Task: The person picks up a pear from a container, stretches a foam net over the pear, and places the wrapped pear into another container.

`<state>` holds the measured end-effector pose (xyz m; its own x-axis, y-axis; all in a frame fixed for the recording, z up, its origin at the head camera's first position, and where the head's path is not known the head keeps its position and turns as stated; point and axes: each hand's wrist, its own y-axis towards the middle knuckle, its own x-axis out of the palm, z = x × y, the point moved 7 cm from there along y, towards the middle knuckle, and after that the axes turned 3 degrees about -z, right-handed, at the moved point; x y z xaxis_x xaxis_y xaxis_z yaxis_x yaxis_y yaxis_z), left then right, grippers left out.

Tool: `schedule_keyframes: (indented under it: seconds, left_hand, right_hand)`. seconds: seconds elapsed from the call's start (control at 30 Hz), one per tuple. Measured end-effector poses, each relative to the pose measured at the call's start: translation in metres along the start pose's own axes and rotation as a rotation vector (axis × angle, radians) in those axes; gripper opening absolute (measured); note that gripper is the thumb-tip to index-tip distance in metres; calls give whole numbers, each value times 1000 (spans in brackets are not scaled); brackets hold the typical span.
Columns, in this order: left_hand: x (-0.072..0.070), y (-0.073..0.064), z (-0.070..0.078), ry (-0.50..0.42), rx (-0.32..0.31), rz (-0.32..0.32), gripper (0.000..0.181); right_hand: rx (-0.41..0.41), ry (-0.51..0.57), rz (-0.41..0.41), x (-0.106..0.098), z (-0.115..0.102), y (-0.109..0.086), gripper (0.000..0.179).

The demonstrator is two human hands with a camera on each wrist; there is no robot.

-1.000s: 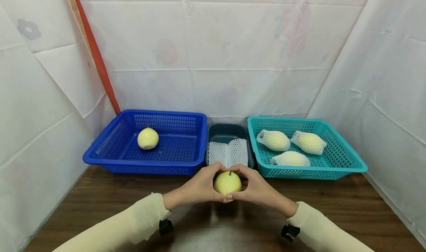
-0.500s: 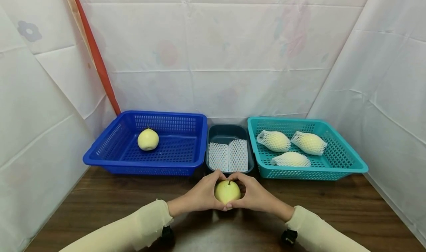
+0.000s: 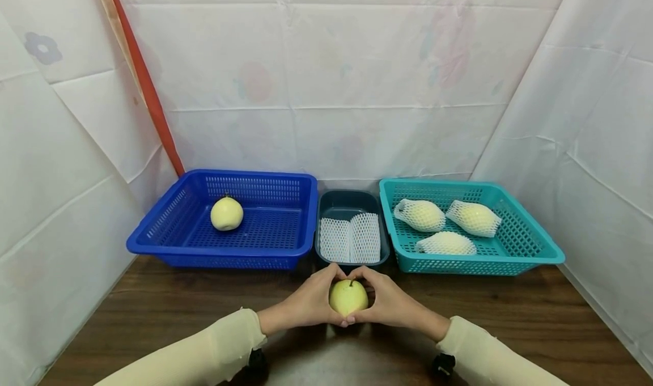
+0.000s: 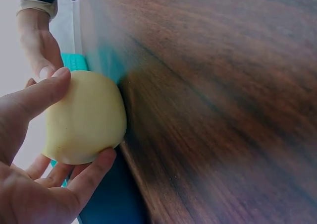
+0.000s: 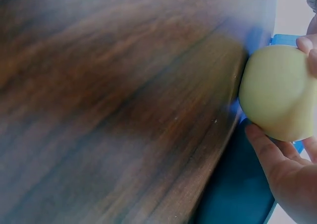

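Between both hands sits a yellow-green pear (image 3: 349,298) with a dark stem, stem end up, close over the wooden table. My left hand (image 3: 312,300) curls round its left side and my right hand (image 3: 391,301) round its right side. Thumb tips meet at the near side, and the index fingers come together behind the stem. In the left wrist view, thumb and fingers grip the smooth pear (image 4: 89,117). From the right wrist, fingers lie against the pear's (image 5: 277,92) side, right at the table surface. Just beyond the hands, white foam net sleeves (image 3: 350,238) lie in a dark tray (image 3: 347,196).
A blue basket (image 3: 224,252) at the left holds one bare pear (image 3: 227,213). At the right, a teal basket (image 3: 479,266) holds three pears in foam nets (image 3: 420,215). White sheeting (image 3: 326,80) stands behind and along both sides of the dark wooden table (image 3: 510,318).
Both hands have drawn the pear toward the person, away from the dark tray. The foam sleeves now show in full. During the last half second the movement is slight.
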<state>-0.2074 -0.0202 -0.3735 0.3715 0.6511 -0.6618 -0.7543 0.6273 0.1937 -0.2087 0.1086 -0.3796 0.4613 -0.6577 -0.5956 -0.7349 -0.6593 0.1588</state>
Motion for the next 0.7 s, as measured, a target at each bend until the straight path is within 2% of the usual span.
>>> schedule_keyframes:
  seconds: [0.2, 0.37, 0.43, 0.57, 0.7]
  left_hand:
    - [1, 2, 1, 14, -11, -28, 64]
    - [3, 4, 0, 19, -11, -48, 65]
    - [2, 4, 0, 27, -13, -45, 66]
    - [1, 4, 0, 47, -23, -34, 67]
    - [1, 3, -1, 44, -32, -35, 66]
  right_hand:
    - [43, -45, -81, -3, -6, 2, 58]
    - [73, -88, -112, -24, -24, 13, 48]
    - [66, -113, -101, -36, -34, 21, 39]
    - [8, -239, -82, -58, -52, 44, 22]
    - [22, -361, -144, -64, -56, 68, 20]
